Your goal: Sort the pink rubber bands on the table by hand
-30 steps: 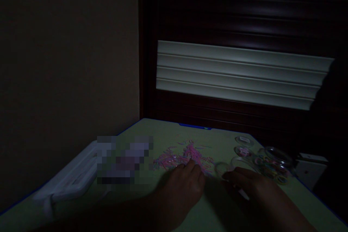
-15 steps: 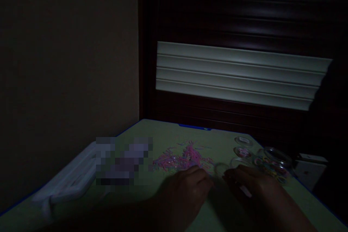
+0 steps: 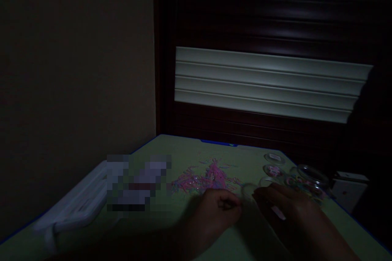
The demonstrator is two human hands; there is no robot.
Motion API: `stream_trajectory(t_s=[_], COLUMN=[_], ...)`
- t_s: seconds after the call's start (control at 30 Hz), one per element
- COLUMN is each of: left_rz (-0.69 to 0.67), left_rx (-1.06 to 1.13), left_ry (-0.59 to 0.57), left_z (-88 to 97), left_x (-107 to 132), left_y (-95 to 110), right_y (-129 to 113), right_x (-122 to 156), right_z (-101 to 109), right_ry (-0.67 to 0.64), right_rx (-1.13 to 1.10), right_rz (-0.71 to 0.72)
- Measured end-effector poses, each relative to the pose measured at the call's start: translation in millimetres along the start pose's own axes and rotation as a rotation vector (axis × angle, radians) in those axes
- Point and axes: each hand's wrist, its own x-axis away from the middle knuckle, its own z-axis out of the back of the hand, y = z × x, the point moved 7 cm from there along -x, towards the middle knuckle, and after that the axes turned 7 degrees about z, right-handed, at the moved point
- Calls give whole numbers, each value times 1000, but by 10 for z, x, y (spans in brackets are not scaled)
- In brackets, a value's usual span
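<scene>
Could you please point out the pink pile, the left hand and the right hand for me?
Pink pile [image 3: 216, 177]: head view, on its bright pink middle.
Left hand [image 3: 214, 211]: head view, on the back of it.
Right hand [image 3: 289, 204]: head view, on the back of it.

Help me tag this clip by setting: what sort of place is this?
Probably a dim corner of a room at home: a plain wall meets dark slatted panelling, with a blue-edged table in front.

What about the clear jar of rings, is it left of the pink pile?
No, the clear jar sits right of the pink pile.
</scene>
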Motion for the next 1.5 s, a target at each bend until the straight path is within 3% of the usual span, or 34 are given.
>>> stream_trajectory(t_s=[0.27, 0.5, 0.83, 1.5], left_rz=[-4, -19, 4, -67], left_rx=[62, 76, 83, 33], left_ry=[-49, -57, -63, -135], left_z=[-29, -23, -16, -79], left_x=[-27, -51, -43, 10], left_y=[-48, -94, -91, -52], right_y=[-18, -121, -164, -45], right_x=[-18, -29, -57, -23], right_z=[-137, -66, -147, -180], right_ry=[-18, -5, -132, -126], right_rx=[-45, 19, 11, 86], right_rz=[63, 123, 156, 68])
